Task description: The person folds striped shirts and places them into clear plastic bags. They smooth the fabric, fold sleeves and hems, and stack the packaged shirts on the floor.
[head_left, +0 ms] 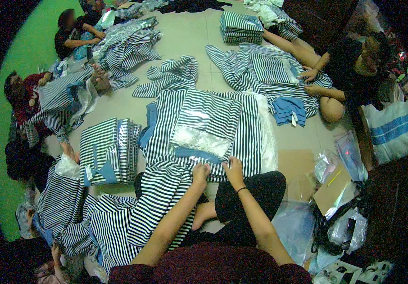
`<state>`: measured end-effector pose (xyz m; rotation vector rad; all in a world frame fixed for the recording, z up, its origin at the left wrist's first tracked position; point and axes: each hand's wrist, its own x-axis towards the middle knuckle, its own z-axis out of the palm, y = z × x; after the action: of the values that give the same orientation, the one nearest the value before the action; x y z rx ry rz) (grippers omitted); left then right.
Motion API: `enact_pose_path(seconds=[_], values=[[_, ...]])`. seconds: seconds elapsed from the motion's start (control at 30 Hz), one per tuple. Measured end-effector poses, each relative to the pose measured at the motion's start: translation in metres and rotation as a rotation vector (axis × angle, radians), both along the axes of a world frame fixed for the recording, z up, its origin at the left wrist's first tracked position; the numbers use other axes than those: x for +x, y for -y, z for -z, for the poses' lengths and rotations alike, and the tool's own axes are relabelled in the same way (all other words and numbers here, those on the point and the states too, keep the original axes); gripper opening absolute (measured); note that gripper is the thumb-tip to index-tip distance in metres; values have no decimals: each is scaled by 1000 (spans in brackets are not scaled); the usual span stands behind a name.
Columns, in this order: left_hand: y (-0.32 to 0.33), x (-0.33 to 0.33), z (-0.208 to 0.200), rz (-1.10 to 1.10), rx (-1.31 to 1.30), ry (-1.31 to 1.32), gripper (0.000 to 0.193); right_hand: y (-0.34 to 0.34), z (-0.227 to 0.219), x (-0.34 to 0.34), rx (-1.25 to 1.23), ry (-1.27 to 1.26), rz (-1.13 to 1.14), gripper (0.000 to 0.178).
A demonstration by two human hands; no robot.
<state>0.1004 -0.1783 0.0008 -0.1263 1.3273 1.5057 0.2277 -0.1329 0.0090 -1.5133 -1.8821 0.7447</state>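
Evidently, the right grip [234, 171] was pinched nearly closed on the near edge of a folded striped bundle [208, 111], while the left grip [200, 173] curled at that same edge, its hold hard to confirm. The bundle lay flat just beyond both, white frilly cloth [200, 141] facing up; its folding looked finished, with perhaps only the near end left to tidy. Left of the left grip stood a stack of folded striped packets [99, 151], apparently done, whereas loose striped cloth [118, 227] nearer in seemed unfolded. Clear bags [291, 222] lay right of the right grip. Glare and stripes hid whether cloth or wrapping was pinched, and farther left, co-workers' pieces [59, 97] were dim and partly hidden.
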Motion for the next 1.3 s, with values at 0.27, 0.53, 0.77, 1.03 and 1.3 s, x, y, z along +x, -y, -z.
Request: enact_pose_path(seconds=[0.27,0.53,0.77,1.03,1.3], values=[[-6,-20,14,122,186,21,37,6,-21,-20,127,198,-335,17],[-12,-27,29,747,84,-708,34,2,-18,-16,95,87,-313,12],[-18,-38,31,689,133,-769,20,-8,-10,-4,-103,-233,-152,21],[-37,-35,50,121,36,392,7,-58,32,-12,-414,-30,219,32],[-51,-29,12,-3,67,313,27,-95,34,-24,-538,-387,286,37]])
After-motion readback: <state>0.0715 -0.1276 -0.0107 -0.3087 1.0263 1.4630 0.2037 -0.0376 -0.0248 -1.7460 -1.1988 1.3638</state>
